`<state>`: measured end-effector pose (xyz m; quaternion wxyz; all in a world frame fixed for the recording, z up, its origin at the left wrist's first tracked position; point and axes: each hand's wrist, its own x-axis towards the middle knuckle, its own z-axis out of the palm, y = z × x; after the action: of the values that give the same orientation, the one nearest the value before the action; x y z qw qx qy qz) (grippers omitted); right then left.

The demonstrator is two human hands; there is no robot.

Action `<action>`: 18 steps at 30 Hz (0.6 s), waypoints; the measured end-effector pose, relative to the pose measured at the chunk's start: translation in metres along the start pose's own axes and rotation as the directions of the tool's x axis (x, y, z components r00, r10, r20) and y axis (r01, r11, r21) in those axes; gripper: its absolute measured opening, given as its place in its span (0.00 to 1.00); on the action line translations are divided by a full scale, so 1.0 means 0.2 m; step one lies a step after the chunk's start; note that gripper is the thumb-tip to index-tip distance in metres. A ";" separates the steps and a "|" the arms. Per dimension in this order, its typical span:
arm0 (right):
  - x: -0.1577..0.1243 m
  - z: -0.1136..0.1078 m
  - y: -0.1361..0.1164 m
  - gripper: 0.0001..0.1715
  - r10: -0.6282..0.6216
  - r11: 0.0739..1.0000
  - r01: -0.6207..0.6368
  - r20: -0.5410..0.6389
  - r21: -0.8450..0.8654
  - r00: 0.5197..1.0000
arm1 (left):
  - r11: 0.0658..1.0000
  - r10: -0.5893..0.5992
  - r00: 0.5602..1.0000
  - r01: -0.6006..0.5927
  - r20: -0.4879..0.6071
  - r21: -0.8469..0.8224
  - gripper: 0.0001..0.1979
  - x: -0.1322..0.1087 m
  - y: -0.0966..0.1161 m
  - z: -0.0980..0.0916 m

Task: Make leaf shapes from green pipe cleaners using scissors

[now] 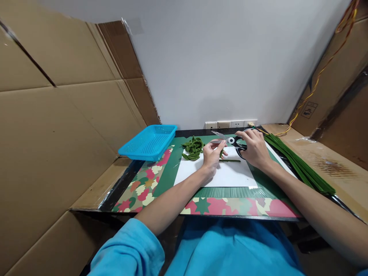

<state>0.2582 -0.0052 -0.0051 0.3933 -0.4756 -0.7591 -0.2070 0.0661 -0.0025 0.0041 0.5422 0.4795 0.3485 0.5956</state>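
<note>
My right hand (254, 148) grips a pair of scissors (231, 140) with dark handles, its blades spread apart and pointing left. Between those blades and the paper, my left hand (212, 156) is closed on a green pipe cleaner (221, 153), mostly hidden by the fingers. The lower blade passes close to the left fingertips; whether it touches the pipe cleaner I cannot tell. A short straight green piece (231, 160) shows on the white paper (230, 176) below. Left of my left hand lies a pile of looped green pieces (193, 147).
A blue perforated basket (149, 142) stands at the table's back left. Long green pipe cleaners (301, 166) lie in a bundle along the right edge. A wall with sockets (237, 124) is behind, cardboard panels (71, 115) rise at the left, and a yellow cable (313, 88) hangs at right.
</note>
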 end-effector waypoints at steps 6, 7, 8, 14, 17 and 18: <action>0.00 -0.01 0.00 0.30 -0.020 1.000 0.020 -0.015 -0.017 1.000 | 0.999 -0.032 0.999 0.032 0.012 -0.003 0.22 0.01 0.01 0.00; 0.00 -0.01 0.00 0.28 -0.023 0.999 0.022 -0.022 -0.023 0.999 | 0.999 -0.035 0.999 0.035 0.017 -0.002 0.22 0.01 0.01 0.00; 0.01 -0.01 0.00 0.27 -0.026 0.999 0.026 -0.029 -0.031 0.999 | 0.999 -0.038 0.999 0.038 0.021 -0.001 0.22 0.01 0.01 -0.01; 0.01 -0.02 0.00 0.22 -0.042 0.998 0.038 -0.066 -0.056 0.997 | 1.000 -0.027 0.999 0.027 0.041 0.001 0.22 0.00 0.00 -0.01; 0.01 -0.03 0.00 0.20 -0.033 0.999 0.029 -0.089 -0.045 0.995 | 1.000 -0.011 0.998 0.010 0.059 0.005 0.24 0.01 0.00 -0.01; 0.01 -0.03 0.00 0.20 -0.028 0.999 0.024 -0.096 -0.038 0.995 | 1.000 -0.004 0.998 0.004 0.066 0.007 0.25 0.01 0.00 -0.01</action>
<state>0.2601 -0.0079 0.0001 0.4181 -0.4623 -0.7414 -0.2488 0.0650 -0.0003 0.0031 0.5528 0.5000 0.3336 0.5771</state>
